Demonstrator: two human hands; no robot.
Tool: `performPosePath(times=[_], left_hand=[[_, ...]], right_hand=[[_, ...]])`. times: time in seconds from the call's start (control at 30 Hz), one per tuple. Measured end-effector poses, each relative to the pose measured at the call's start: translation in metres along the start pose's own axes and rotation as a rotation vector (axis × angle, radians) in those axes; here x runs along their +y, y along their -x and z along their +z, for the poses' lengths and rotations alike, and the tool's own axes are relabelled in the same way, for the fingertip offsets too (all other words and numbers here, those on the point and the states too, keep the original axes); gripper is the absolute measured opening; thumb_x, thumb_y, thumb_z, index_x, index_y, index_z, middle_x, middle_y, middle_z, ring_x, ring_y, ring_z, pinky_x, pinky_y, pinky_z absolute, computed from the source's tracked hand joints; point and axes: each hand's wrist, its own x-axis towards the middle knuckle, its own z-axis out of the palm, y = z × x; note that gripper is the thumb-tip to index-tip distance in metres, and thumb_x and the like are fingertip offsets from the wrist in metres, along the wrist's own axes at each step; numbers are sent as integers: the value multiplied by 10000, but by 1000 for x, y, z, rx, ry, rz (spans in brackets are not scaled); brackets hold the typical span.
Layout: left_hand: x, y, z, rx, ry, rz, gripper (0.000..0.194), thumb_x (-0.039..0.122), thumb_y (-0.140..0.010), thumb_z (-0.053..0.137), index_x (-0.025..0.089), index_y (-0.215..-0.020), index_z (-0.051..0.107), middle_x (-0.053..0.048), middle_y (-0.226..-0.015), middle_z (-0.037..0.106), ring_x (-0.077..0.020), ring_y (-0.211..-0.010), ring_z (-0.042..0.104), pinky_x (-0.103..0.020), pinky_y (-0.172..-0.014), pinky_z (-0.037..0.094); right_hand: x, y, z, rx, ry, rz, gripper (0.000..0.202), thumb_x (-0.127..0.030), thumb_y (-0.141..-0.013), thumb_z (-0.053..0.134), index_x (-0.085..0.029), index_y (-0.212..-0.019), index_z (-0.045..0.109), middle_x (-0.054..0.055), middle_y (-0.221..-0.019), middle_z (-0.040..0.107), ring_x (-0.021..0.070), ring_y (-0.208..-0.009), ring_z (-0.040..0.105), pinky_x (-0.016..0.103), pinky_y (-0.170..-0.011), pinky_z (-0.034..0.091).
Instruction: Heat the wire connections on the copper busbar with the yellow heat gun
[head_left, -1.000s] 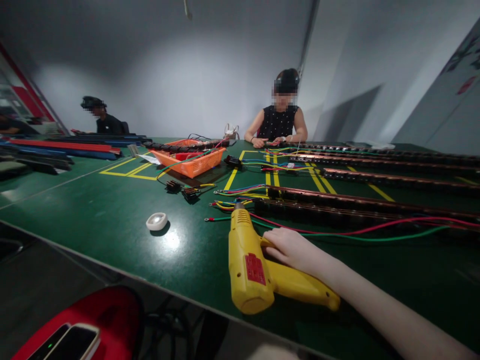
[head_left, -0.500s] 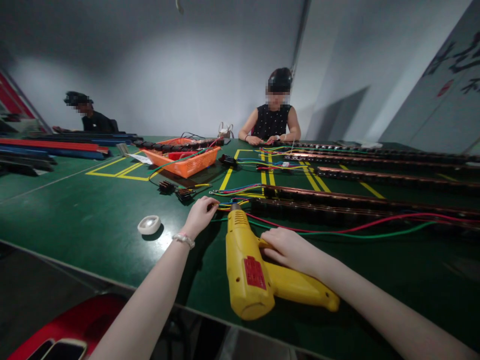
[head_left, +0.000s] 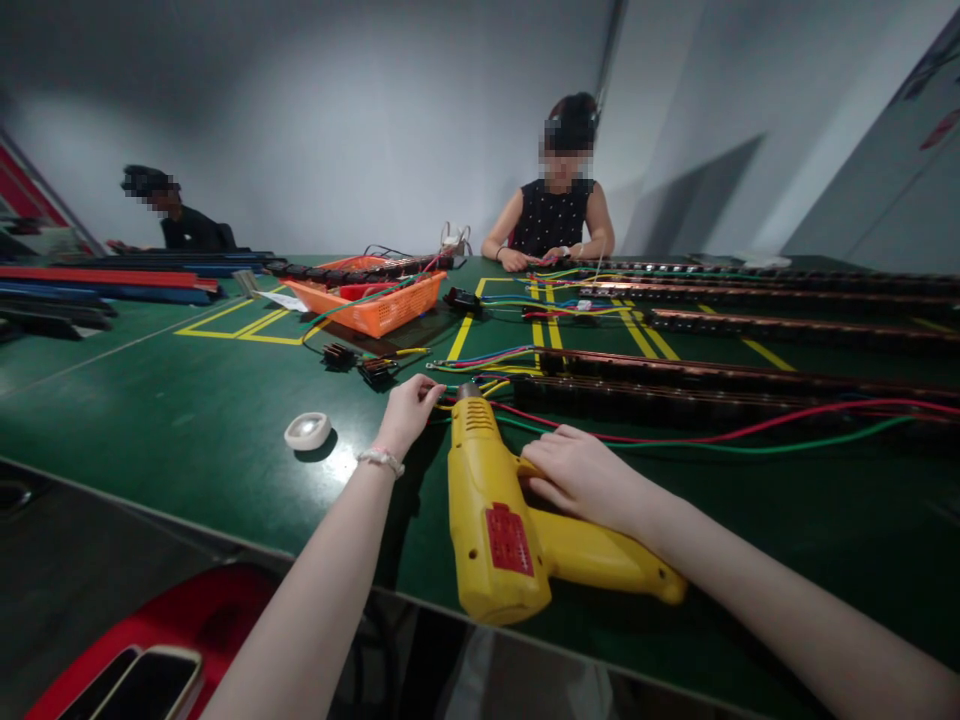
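My right hand (head_left: 581,470) is wrapped round the handle of a yellow heat gun (head_left: 491,520), its fingers near the trigger and partly hidden. The gun's dark nozzle points away from me, over a bundle of coloured wires (head_left: 495,387). Left of the nozzle, my left hand (head_left: 411,408) pinches the ends of these wires; the fingertips hide exactly which ones. The wires lead right into a long dark strip with copper-coloured edges (head_left: 675,400). Long red (head_left: 720,440) and green (head_left: 720,450) wires run loosely along the near side of the strip.
A white tape roll (head_left: 307,431) lies left of my hand on the green table (head_left: 187,400). Beyond are black connectors (head_left: 375,371) and an orange basket (head_left: 382,312) of parts. More strips (head_left: 750,325) lie at right. Two people sit across: one ahead (head_left: 562,220), one far left (head_left: 191,232).
The view has tipped down slightly and turned a little left. My left hand has come slightly nearer the heat gun's nozzle, still pinching the wires. The right hand keeps its hold on the gun.
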Motion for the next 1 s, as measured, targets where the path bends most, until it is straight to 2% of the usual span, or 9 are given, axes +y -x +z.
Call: performPosePath(times=[0.2,0.43,0.73,1.0], left_hand=[[-5,-1,0,-43,60,32,217,332,-825,489,152,-818,610,-52,-791,665,-156,-732,590,-258,-679,440],[-14,-3,-2,-22,72,50,177,244,-724,517,139,-824,619,-16,-717,628,-143,-692,534,-242,-640,402],[-17,-1,-3,14,42,99,237,296,-817,443,161,-855,634,-48,-818,672,-164,-757,584,-269,-702,429],[-18,-1,0,23,88,83,214,283,-836,453,160,-884,622,-34,-711,649,-155,-678,600,-256,-648,455]], right_hand=[[-16,-24,-1,6,75,-5,141,-275,-850,563,-141,-840,606,92,-834,683,228,-834,620,343,-783,336],[-22,-38,0,39,112,-29,168,-286,-849,568,-128,-858,626,99,-847,701,223,-830,639,337,-793,329],[-13,-33,3,51,94,-43,179,-309,-856,565,-140,-872,617,88,-858,698,222,-830,643,321,-748,359],[3,-14,4,22,73,-16,153,-293,-862,558,-150,-855,612,73,-838,691,204,-805,635,309,-757,380]])
